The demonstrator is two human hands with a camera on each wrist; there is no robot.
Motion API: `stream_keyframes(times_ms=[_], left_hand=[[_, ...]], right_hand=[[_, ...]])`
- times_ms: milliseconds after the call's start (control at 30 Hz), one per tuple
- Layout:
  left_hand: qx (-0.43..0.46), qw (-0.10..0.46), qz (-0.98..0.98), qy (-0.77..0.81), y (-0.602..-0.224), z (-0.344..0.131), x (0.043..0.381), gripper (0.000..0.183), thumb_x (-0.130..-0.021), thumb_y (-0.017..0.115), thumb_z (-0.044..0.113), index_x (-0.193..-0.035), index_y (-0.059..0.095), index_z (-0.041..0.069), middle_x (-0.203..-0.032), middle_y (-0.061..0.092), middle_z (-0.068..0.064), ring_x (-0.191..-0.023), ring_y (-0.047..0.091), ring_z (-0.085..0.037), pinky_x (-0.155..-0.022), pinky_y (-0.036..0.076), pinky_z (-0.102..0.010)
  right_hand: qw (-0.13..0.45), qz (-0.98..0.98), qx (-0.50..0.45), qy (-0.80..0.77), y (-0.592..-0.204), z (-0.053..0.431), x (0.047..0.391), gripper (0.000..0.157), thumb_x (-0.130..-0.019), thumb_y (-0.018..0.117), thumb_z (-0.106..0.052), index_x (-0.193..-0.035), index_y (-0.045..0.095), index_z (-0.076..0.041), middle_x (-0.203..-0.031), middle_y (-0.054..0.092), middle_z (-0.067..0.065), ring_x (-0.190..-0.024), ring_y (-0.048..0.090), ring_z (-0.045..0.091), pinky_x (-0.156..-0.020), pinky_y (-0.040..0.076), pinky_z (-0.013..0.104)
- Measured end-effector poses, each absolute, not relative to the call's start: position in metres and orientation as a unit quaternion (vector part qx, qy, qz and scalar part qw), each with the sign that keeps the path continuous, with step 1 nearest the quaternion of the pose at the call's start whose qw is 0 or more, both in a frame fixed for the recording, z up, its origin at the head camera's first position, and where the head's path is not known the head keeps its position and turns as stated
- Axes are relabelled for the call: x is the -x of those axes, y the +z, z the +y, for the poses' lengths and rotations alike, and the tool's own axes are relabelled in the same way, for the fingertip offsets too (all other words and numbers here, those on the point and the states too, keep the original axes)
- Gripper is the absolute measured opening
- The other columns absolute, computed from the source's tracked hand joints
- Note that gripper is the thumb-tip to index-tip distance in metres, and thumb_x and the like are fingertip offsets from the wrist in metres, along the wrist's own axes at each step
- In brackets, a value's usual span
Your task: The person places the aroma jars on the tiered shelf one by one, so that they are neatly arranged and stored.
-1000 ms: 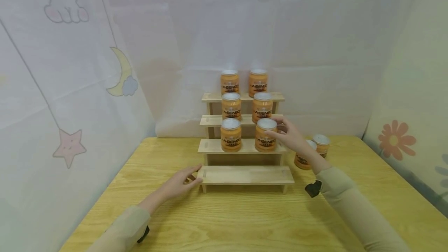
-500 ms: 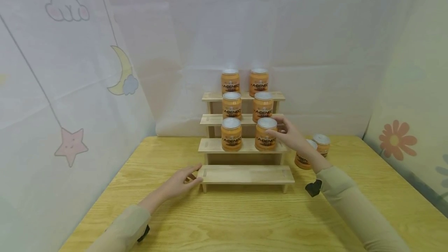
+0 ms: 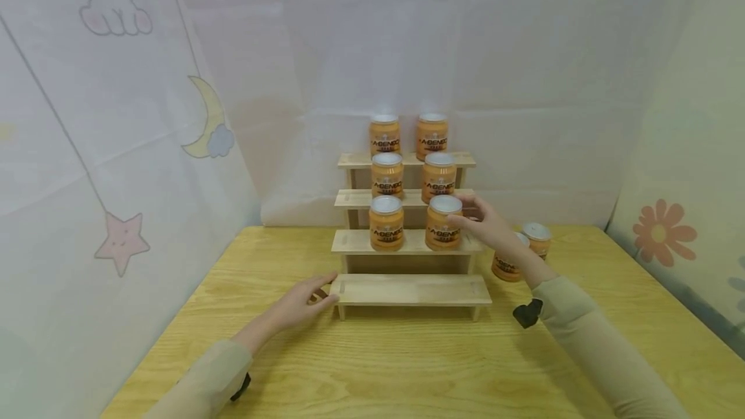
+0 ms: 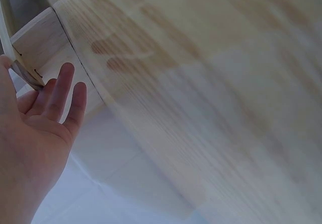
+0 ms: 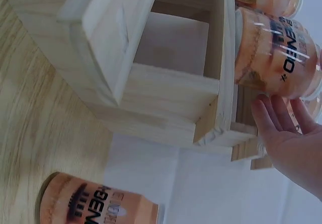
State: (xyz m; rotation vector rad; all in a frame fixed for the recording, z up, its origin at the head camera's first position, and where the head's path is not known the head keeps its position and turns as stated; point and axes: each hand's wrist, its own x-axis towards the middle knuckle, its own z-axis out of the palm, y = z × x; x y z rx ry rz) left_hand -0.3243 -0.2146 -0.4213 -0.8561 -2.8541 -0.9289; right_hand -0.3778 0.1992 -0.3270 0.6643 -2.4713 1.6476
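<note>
A stepped wooden shelf (image 3: pixel 407 290) stands on the table in the head view. Orange jars with silver lids stand in pairs on its upper three steps. My right hand (image 3: pixel 491 231) grips the right-hand jar (image 3: pixel 442 233) of the lowest pair, thumb at the front and fingers round the back. That jar stands upright on its step, level with the left jar (image 3: pixel 387 230). My left hand (image 3: pixel 297 306) holds the left end of the bottom step between thumb and fingers. In the left wrist view, some fingers (image 4: pixel 63 90) stick out past the board.
Two more orange jars stand on the table (image 3: pixel 372 367) right of the shelf: a nearer jar (image 3: pixel 505 267) partly behind my right forearm, and a farther jar (image 3: pixel 541 247). A white cloth wall (image 3: pixel 524 83) rises behind the shelf.
The whole view has shifted very slightly. Both hands keep their places on the jar and the shelf, and the jars stay where they were.
</note>
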Motion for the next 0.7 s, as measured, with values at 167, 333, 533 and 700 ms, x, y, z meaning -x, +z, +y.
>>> stream_keyframes(times_ms=[167,333,533,700], left_hand=[[0.277,0.012,-0.916,-0.291,-0.421,-0.215,0.324,0.065,-0.095,0.049,0.047,-0.146,0.035,0.009,-0.14,0.046,-0.013,-0.101,0.061,-0.021,-0.085,0.053,-0.041],[0.273,0.011,-0.916,-0.294,-0.421,-0.215,0.324,0.065,-0.095,0.049,0.047,-0.146,0.035,0.009,-0.14,0.046,-0.014,-0.101,0.06,-0.021,-0.085,0.053,-0.041],[0.272,0.01,-0.915,-0.296,-0.422,-0.215,0.324,0.065,-0.095,0.048,0.047,-0.146,0.035,0.009,-0.141,0.046,-0.014,-0.102,0.06,-0.022,-0.085,0.053,-0.041],[0.273,0.008,-0.914,-0.299,-0.422,-0.215,0.324,0.064,-0.095,0.049,0.047,-0.146,0.035,0.009,-0.141,0.046,-0.014,-0.101,0.06,-0.021,-0.084,0.053,-0.039]], right_hand=[[0.052,-0.82,-0.217,0.526,-0.326,0.215,0.376,0.051,-0.094,0.057,-0.036,-0.137,0.045,-0.012,-0.137,0.046,0.013,-0.125,0.044,0.033,-0.102,0.039,0.053],[0.072,-0.841,-0.207,0.495,-0.322,0.233,0.371,0.052,-0.095,0.054,-0.037,-0.137,0.045,-0.007,-0.137,0.046,0.016,-0.123,0.045,0.035,-0.101,0.039,0.054],[0.069,-0.852,-0.199,0.479,-0.323,0.254,0.366,0.054,-0.096,0.052,-0.036,-0.14,0.041,-0.007,-0.141,0.042,0.019,-0.126,0.041,0.037,-0.102,0.037,0.055],[0.075,-0.856,-0.201,0.47,-0.33,0.268,0.364,0.053,-0.097,0.052,-0.032,-0.142,0.039,-0.007,-0.142,0.042,0.02,-0.128,0.04,0.037,-0.104,0.035,0.054]])
